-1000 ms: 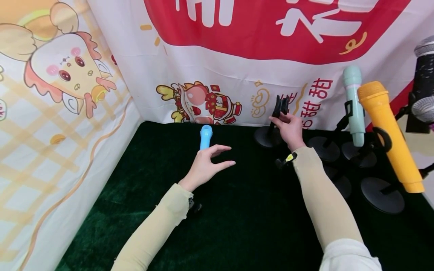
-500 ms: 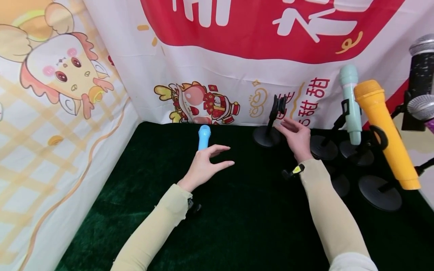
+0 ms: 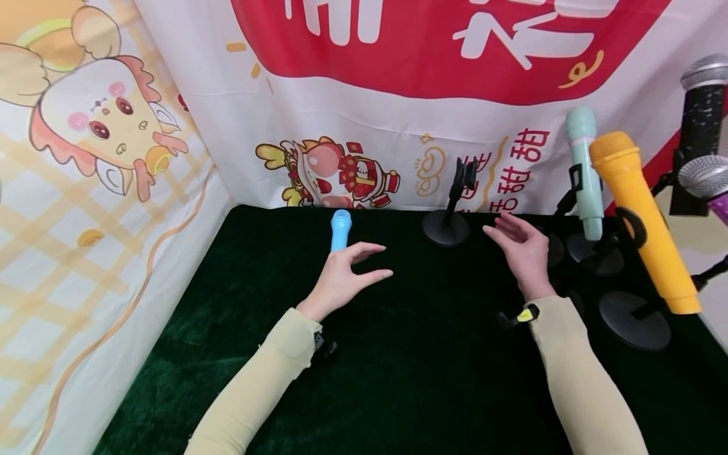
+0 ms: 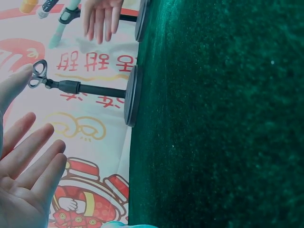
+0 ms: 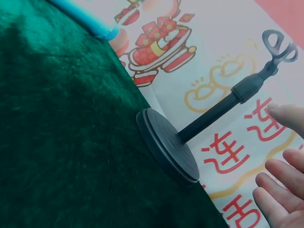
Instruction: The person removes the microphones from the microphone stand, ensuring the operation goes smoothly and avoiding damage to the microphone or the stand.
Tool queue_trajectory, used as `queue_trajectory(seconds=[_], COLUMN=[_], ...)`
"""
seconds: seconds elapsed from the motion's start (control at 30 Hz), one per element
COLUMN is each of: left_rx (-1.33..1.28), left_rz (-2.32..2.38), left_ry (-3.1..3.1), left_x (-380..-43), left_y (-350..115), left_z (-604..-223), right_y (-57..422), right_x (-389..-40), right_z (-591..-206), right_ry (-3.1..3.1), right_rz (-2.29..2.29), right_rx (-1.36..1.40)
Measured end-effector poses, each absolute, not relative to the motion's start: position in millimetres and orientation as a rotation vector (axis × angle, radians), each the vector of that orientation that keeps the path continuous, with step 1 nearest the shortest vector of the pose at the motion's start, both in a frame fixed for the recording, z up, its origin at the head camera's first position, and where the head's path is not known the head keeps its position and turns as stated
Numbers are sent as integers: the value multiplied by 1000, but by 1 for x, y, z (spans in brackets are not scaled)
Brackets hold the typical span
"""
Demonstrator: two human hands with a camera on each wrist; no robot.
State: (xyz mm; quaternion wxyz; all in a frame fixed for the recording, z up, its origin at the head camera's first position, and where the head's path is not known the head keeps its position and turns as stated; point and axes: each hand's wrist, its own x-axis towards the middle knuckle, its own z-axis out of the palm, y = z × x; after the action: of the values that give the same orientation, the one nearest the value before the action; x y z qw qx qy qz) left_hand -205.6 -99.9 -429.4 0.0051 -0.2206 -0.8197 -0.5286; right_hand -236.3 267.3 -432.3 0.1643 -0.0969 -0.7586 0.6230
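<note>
Head view: left hand [image 3: 338, 278] and right hand [image 3: 523, 253] are hovering, fingers parted, holding nothing; between them, the black stand [image 3: 452, 205] is standing upright on the surface [image 3: 421, 354]; steadying its base [image 3: 442, 232] seems wise.

Beige sleeves [image 3: 256, 378] end at black wrist devices [image 3: 320, 342], one yellow-marked.

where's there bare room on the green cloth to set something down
Widest: the green cloth between the left hand and the right hand, running back toward the person. Smaller: between the blue microphone and the empty stand. Crowded: the right side, with the yellow microphone and round bases.
</note>
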Motion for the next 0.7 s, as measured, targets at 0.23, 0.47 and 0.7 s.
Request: queue_trajectory(seconds=[0.23, 0.47, 0.7], left_rx=[-683, -687, -694], left_rz=[-1657, -1661, -1676], left_ry=[-2583, -2587, -2588], left_x=[-206, -206, -205], left_y=[-100, -100, -100], left_z=[-429, -430, -430], right_y=[276, 288, 302], right_x=[-205, -175, -146], right_z=[-420, -409, -403], right_ry=[-2242, -2270, -2274], right_rz=[1722, 1711, 1692], right_rx=[-252, -218, -238])
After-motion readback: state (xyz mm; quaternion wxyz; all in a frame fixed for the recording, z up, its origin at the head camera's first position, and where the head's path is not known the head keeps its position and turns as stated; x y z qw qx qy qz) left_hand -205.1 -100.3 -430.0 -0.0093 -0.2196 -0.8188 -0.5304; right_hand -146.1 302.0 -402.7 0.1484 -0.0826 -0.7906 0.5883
